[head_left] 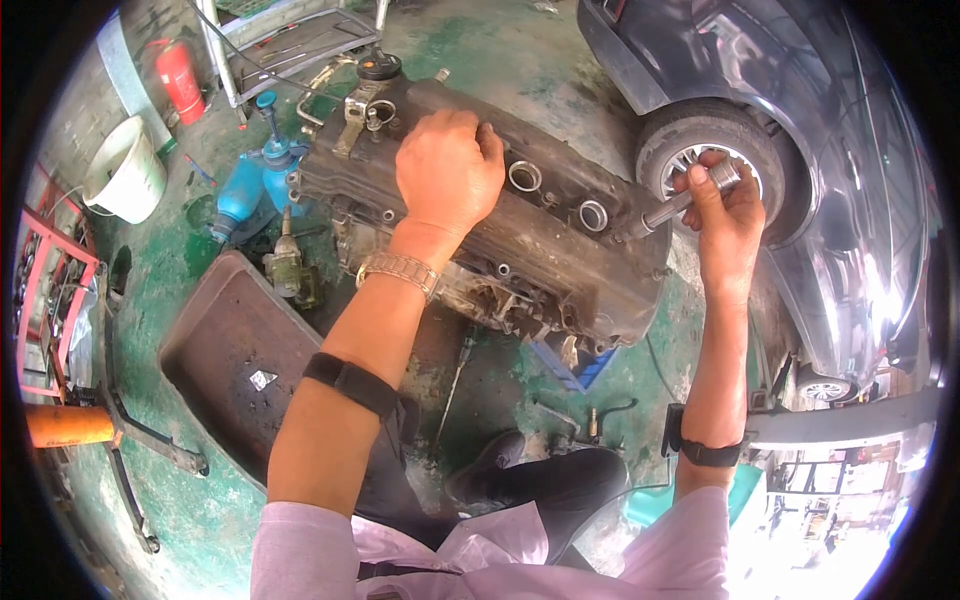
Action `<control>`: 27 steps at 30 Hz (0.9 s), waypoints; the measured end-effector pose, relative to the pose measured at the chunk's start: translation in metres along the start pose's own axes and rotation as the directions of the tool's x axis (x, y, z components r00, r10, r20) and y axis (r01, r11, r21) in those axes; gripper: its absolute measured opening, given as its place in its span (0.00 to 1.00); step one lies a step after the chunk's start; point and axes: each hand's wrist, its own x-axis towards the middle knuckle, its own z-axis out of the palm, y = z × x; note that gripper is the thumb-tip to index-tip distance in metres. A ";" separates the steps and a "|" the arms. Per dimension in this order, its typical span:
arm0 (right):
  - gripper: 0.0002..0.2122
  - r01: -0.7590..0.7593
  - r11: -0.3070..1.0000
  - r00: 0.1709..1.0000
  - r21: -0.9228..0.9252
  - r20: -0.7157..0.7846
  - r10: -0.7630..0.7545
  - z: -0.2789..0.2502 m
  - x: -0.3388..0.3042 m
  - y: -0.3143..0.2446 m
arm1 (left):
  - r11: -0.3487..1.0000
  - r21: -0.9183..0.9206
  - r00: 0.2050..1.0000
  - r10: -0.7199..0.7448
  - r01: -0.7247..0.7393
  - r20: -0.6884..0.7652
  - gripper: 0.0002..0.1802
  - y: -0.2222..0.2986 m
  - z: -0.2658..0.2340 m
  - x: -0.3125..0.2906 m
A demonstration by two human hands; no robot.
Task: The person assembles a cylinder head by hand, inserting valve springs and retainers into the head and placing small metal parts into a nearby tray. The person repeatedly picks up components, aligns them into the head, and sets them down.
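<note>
A dirty dark engine valve cover [440,150] lies across the middle, on top of an engine. My left hand [450,170] is closed in a fist over it, near one of the round plug holes; the fingertips are hidden, so what they hold, if anything, does not show. At the right end, my right hand [725,215] grips a socket tool [668,210] by its round silvery end. The tool's shaft slants down to the left, its tip at the cover's corner. Between the hands, two plug holes with pale metal rims [524,176] show. A black oil cap [379,66] sits at the far left end.
A brown tray [215,345] lies at left, holding a small shiny scrap. Blue bottles [238,196], a white bucket [125,170] and a red fire extinguisher [179,82] stand beyond. A dark car [790,90] is close on the right. A blue crate [580,368] shows below the engine.
</note>
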 end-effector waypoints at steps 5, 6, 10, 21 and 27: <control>0.13 -0.006 1.000 1.000 0.001 0.005 0.006 -0.002 -0.006 0.005 | 1.000 -0.002 1.000 0.008 -0.008 0.000 0.10 0.000 0.000 0.000; 0.13 0.005 1.000 1.000 0.007 0.001 -0.005 -0.002 -0.006 0.006 | 1.000 -0.001 1.000 0.013 -0.013 -0.004 0.10 0.000 0.000 0.000; 0.17 0.014 0.999 0.993 0.031 0.114 -0.017 -0.006 -0.005 0.001 | 1.000 -0.009 1.000 0.014 -0.014 -0.019 0.09 -0.001 0.001 0.000; 0.18 0.084 0.996 0.972 -0.025 0.221 -0.077 -0.012 -0.008 -0.017 | 1.000 -0.009 1.000 -0.001 0.001 -0.012 0.09 -0.001 0.000 0.001; 0.17 0.180 0.833 0.981 -0.523 0.031 -0.193 0.000 -0.011 -0.021 | 1.000 -0.005 1.000 0.007 -0.007 -0.009 0.09 -0.001 0.000 0.001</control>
